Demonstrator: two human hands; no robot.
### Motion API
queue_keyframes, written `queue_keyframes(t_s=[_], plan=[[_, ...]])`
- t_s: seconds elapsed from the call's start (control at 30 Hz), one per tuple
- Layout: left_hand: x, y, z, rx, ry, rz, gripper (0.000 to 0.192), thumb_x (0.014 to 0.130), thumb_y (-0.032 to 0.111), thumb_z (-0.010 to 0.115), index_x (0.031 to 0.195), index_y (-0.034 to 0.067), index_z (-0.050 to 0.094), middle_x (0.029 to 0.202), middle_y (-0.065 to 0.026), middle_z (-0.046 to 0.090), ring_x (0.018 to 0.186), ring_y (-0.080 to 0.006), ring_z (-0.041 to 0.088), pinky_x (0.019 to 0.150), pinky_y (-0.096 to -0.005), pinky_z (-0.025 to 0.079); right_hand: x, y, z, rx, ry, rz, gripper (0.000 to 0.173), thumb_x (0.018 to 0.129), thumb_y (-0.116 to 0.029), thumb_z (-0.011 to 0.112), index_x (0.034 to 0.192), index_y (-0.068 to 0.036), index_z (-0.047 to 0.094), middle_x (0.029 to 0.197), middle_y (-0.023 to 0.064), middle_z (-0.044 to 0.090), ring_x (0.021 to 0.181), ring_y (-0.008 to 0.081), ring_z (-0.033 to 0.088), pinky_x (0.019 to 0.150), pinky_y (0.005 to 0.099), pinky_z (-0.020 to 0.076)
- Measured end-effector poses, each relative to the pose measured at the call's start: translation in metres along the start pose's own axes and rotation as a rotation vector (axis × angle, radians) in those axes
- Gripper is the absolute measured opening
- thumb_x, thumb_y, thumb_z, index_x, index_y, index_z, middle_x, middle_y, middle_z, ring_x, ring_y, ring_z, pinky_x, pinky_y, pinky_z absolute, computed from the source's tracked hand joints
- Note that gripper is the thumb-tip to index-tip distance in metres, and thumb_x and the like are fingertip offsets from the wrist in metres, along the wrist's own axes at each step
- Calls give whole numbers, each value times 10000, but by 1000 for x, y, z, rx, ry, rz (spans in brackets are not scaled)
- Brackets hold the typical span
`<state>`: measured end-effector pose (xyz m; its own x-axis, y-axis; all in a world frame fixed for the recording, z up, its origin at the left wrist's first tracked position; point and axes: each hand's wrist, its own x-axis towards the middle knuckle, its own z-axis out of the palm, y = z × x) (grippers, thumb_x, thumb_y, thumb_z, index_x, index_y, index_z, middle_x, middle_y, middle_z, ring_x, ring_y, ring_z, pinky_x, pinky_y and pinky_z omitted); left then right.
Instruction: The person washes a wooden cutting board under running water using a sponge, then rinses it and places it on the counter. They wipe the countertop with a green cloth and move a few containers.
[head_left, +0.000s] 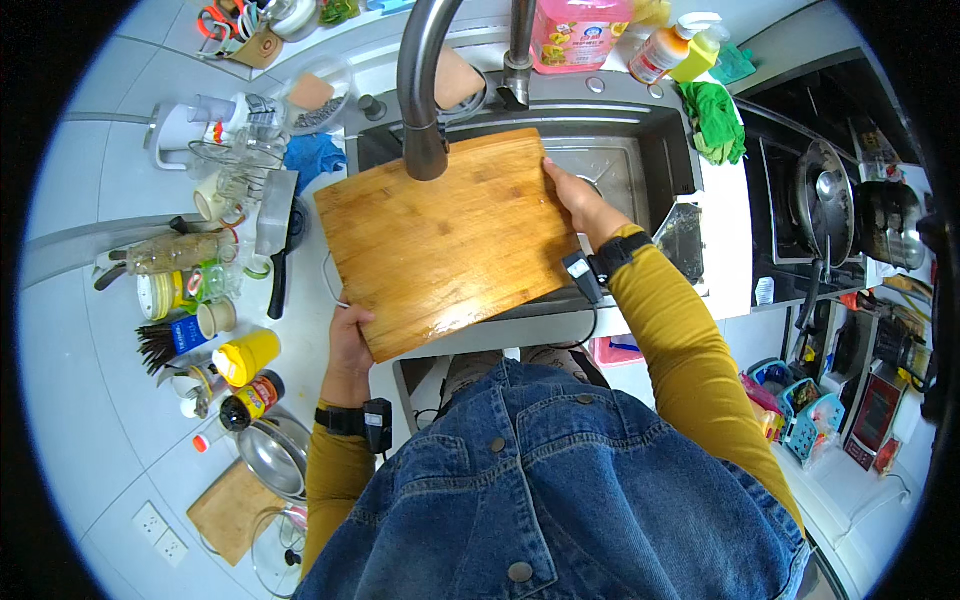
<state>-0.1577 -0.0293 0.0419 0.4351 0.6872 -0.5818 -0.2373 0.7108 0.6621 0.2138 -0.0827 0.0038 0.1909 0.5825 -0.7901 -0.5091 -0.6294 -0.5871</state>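
Observation:
A wooden cutting board (450, 240), wet and shiny near its lower edge, is held tilted over the sink (664, 142). My left hand (351, 341) grips its lower left corner, close to a thin white loop. On the board's right edge is my right hand (585, 199), with the fingers hidden beneath. The dark metal faucet (426, 142) hangs above the board's upper part; I see no water running from it. Black bands with small devices are on both wrists. Left of the board, a cleaver (277, 225) lies on the counter.
Glassware, a yellow container (247, 356), a sauce jar (259, 397) and metal bowls (274, 454) crowd the left counter. A blue cloth (313, 159) lies left of the sink. Behind it stand a pink detergent jug (577, 34) and a spray bottle (667, 49). A frying pan (814, 202) is at right.

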Motion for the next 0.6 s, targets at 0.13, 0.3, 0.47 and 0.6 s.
queue_keyframes(t_s=[0.13, 0.3, 0.47, 0.6], plan=[[8, -3, 3, 167, -46, -81, 534, 805, 135, 474, 1320, -2, 436, 1315, -139, 525, 1196, -299, 519, 1030, -419, 411, -22, -8, -11, 155, -12, 97, 636, 999, -534, 255, 1345, -42, 463, 1305, 151, 548, 1183, 264, 532, 1021, 411, 383], [25, -7, 17, -175, 20, -159, 622, 969, 484, 388, 1365, 4, 397, 1382, -134, 472, 1291, -262, 426, 1092, -403, 299, -35, 4, -23, 452, 74, 59, 764, 958, -631, 216, 1450, -56, 317, 1452, 134, 392, 1357, 286, 325, 1115, 456, 171], [36, -15, 23, -156, 85, -154, 703, 951, 582, 338, 1402, 42, 356, 1421, -149, 422, 1326, -293, 377, 1124, -458, 216, -31, 19, -31, 568, 14, -205, 593, 985, -494, 276, 1320, -52, 486, 1374, 126, 475, 1294, 278, 401, 1099, 470, 232], [30, -19, 27, -66, 328, -239, 673, 933, 570, 373, 1365, 55, 415, 1415, -167, 426, 1317, -372, 380, 1084, -634, 211, -35, 28, -55, 635, -54, -212, 437, 922, -304, 414, 1274, -76, 537, 1226, 101, 554, 1172, 255, 461, 1048, 420, 333]])
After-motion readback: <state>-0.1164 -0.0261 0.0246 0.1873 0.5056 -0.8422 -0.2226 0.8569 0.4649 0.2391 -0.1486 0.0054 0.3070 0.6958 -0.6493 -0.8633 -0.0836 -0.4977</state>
